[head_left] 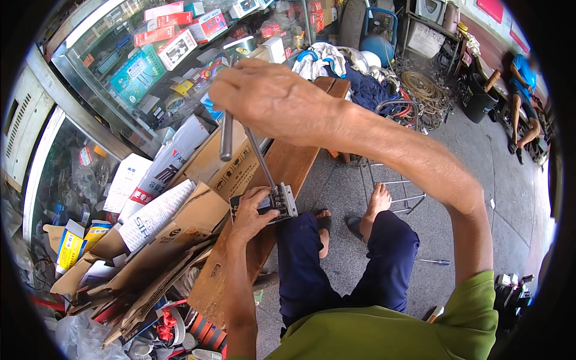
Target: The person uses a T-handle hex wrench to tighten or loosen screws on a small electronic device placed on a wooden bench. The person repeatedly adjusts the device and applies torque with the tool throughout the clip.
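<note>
My right hand is raised over the wooden bench, closed around a metal T-handle wrench. The wrench's thin shaft slants down, and its tip meets a small black electrical part with screw terminals. This part lies at the bench's edge, beside my left knee. My left hand grips its near side, fingers over the top and thumb across the front. Beneath my fingers much of the part's left side is hidden. Which terminal the tip sits in is too small to tell.
Flattened cardboard boxes lean along the bench's left side. Behind them stands a glass display case with small packages. A screwdriver lies on the floor to my right. A metal stool frame stands ahead; a person sits far right.
</note>
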Action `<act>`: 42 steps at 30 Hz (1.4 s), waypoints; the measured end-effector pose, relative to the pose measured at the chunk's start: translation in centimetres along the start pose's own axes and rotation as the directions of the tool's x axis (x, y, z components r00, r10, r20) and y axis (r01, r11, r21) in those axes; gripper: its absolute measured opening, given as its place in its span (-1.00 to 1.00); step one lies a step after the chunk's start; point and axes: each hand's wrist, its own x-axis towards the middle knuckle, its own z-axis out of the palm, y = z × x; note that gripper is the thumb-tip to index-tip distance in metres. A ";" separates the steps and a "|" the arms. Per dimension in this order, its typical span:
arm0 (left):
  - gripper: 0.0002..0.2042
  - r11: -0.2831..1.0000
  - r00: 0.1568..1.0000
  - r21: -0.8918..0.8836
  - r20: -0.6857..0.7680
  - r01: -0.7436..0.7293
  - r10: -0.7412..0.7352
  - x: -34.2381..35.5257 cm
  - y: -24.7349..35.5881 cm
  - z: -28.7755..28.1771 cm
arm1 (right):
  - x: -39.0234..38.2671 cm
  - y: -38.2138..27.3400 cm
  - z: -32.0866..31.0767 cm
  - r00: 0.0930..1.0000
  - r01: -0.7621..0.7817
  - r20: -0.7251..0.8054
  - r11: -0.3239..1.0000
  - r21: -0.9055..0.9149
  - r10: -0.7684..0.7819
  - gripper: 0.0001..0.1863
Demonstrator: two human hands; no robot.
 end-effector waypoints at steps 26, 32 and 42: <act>-0.66 0.977 0.948 0.149 -0.259 -0.152 0.187 -0.8 -0.7 2.9 | -0.5 -2.9 1.0 0.994 0.023 0.104 0.999 0.041 -0.027 -0.85; -0.73 0.964 0.925 0.207 -0.305 -0.166 0.225 -0.7 -0.4 3.2 | -0.5 -2.7 1.9 0.995 0.015 -0.097 1.000 -0.001 -0.015 -0.85; -0.81 0.956 0.897 0.208 -0.350 -0.207 0.270 -0.6 -0.3 3.4 | -0.8 -2.8 1.5 0.994 0.052 -0.081 0.976 -0.212 -0.071 -0.80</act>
